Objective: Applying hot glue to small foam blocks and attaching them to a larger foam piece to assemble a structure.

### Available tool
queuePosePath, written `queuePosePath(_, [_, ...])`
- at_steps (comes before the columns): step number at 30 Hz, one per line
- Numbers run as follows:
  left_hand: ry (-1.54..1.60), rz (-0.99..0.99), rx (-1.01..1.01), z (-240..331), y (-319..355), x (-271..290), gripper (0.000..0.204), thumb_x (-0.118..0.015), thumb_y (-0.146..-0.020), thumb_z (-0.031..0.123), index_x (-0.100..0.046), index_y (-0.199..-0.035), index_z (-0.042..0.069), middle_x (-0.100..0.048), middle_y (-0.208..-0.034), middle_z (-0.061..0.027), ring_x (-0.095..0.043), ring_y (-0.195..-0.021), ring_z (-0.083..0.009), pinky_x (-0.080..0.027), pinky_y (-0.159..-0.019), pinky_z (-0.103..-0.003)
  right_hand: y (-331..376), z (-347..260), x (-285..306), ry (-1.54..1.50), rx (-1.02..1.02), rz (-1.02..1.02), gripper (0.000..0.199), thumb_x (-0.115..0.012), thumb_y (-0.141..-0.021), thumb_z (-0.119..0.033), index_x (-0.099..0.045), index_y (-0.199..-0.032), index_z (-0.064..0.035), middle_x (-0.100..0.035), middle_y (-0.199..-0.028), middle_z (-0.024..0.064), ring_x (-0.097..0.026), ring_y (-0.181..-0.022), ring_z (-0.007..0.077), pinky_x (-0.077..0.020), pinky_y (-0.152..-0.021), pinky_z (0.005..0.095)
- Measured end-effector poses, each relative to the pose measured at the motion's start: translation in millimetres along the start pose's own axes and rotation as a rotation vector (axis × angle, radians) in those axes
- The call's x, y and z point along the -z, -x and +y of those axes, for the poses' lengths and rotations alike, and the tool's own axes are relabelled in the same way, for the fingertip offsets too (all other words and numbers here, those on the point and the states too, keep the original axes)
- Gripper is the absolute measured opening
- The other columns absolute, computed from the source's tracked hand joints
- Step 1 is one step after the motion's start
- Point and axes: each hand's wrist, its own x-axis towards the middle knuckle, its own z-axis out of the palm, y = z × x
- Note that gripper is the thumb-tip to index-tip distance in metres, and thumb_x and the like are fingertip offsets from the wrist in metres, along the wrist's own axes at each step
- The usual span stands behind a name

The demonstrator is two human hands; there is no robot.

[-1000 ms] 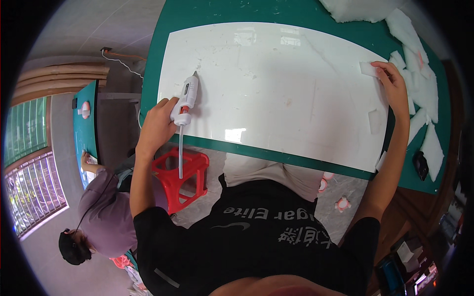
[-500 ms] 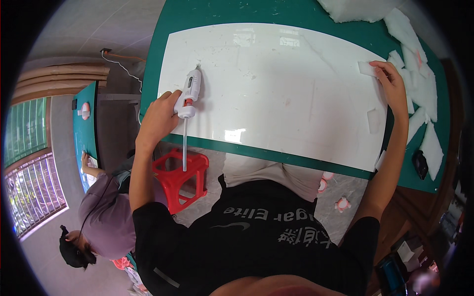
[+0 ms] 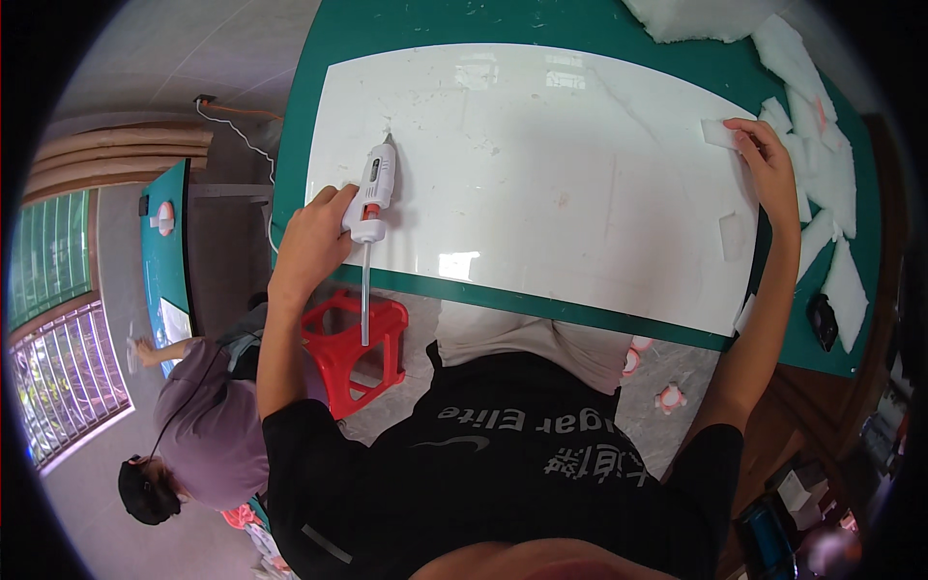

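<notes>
At nine o'clock on the white board (image 3: 561,242), the left hand (image 3: 314,237), wrapped round the glue gun (image 3: 377,184), has eased slightly toward six, leaving the nozzle (image 3: 390,139) near a smear (image 3: 387,127) (possibly glue), while at two the right hand (image 3: 768,164) keeps pinching a pale strip (image 3: 716,133).

Looks to me like a small craft workshop: white padding scraps (image 3: 820,179) litter the right edge of the green worktop (image 3: 580,21), a glue gun (image 3: 375,188) is out near its left edge, and another person (image 3: 208,425) works beside a second green table (image 3: 166,253), a red plastic stool (image 3: 372,338) between.
</notes>
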Motion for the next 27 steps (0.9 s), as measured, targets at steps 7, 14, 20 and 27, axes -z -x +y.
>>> queuePosePath(7, [-0.024,-0.042,0.041,3,-5,6,0.042,-0.062,-0.073,-0.002,-0.058,-0.115,0.003,-0.063,-0.097,-0.0207,-0.063,-0.087,-0.0438,-0.049,-0.076,-0.052,1,-1,-2,-0.014,0.031,0.013,0.017,-0.057,-0.098,-0.011,-0.069,-0.107,-0.0042,-0.059,-0.097,-0.0003,-0.049,-0.082,0.0090,-0.0385,-0.077,0.0210])
queuePosePath(14, [0.053,-0.070,0.032,-4,-12,7,0.040,-0.061,-0.073,-0.003,-0.059,-0.113,0.001,-0.063,-0.098,-0.0221,-0.062,-0.089,-0.0450,-0.049,-0.078,-0.051,1,-3,-1,-0.010,0.026,0.002,0.017,-0.057,-0.098,-0.011,-0.069,-0.107,-0.0041,-0.057,-0.095,-0.0007,-0.048,-0.082,0.0089,-0.0381,-0.077,0.0205])
queuePosePath(20, [-0.006,-0.033,0.004,0,-6,2,0.040,-0.061,-0.072,-0.003,-0.060,-0.112,0.002,-0.062,-0.097,-0.0210,-0.062,-0.088,-0.0444,-0.049,-0.077,-0.051,1,0,-2,-0.013,0.031,0.006,0.017,-0.057,-0.097,-0.011,-0.070,-0.107,-0.0038,-0.058,-0.095,-0.0001,-0.050,-0.084,0.0097,-0.0393,-0.079,0.0208])
queuePosePath(27, [0.050,-0.035,-0.120,20,7,2,0.048,-0.062,-0.068,-0.004,-0.059,-0.116,0.003,-0.061,-0.096,-0.0184,-0.063,-0.083,-0.0425,-0.051,-0.072,-0.049,1,-1,1,0.052,0.053,0.016,0.017,-0.057,-0.095,-0.010,-0.070,-0.105,-0.0042,-0.061,-0.099,0.0016,-0.054,-0.088,0.0133,-0.0427,-0.085,0.0236])
